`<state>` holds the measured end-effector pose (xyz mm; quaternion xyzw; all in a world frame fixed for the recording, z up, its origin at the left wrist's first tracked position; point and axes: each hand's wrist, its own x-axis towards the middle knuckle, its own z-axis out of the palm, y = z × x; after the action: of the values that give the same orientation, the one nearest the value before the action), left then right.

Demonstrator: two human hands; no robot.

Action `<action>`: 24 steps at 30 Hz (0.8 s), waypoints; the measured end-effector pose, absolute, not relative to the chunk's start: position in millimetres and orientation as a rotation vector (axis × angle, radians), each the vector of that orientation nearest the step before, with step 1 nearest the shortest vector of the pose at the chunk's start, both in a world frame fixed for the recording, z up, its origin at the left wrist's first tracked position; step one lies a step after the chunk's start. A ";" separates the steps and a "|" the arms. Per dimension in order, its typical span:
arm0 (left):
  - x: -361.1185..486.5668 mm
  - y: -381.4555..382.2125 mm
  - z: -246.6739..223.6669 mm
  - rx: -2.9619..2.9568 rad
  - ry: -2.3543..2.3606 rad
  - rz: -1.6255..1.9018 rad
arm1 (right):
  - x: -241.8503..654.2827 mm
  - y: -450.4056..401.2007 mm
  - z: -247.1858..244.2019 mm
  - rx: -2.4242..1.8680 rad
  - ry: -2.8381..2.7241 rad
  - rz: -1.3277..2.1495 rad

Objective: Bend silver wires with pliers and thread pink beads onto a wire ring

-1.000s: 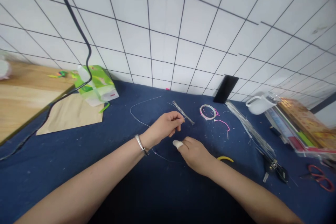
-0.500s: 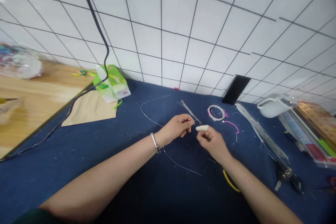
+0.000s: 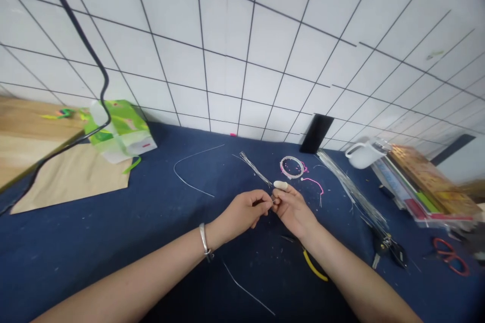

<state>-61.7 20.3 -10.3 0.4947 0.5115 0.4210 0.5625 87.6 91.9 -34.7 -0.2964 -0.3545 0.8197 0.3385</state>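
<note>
My left hand [image 3: 248, 208], with a silver bangle at the wrist, is closed in a pinch. Its fingertips meet those of my right hand [image 3: 293, 212], also pinched, with a pale cover on one finger. Whatever lies between the fingertips is too small to make out. Just beyond them is a bundle of thin wires [image 3: 255, 169]. A thin curved wire [image 3: 189, 184] lies left of my left hand; another stretch of wire [image 3: 248, 291] shows nearer me, and my arm hides whether they join. Yellow-handled pliers [image 3: 315, 267] lie partly under my right forearm.
On the blue cloth [image 3: 162, 222] sit a ring-shaped coil [image 3: 291, 167], a pink string [image 3: 316, 184], a long wire bundle [image 3: 352, 189], keys [image 3: 379, 250] and red-handled scissors [image 3: 450, 256]. A white mug [image 3: 361, 155], books [image 3: 428, 181], black block [image 3: 317, 133] and green packet [image 3: 121, 131] stand near the wall.
My hands have come together, fingertips now meeting where a gap was before. The view has swung right, bringing the red-handled scissors fully into sight.
</note>
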 end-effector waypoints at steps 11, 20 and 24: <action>-59.8 19.9 -12.9 1.158 1.186 1.049 | 88.1 90.0 -38.1 -0.672 -0.912 2.177; -59.7 18.2 -15.1 1.219 1.238 1.046 | 87.3 89.9 -40.1 -0.664 -0.926 2.174; -59.6 18.3 -15.9 1.201 1.273 1.032 | 86.2 88.7 -40.0 -0.656 -0.945 2.138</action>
<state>-59.6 18.3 -15.9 0.5022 0.5327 0.4318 0.5269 86.2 88.7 -40.0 -0.2532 -0.3648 0.8251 0.3493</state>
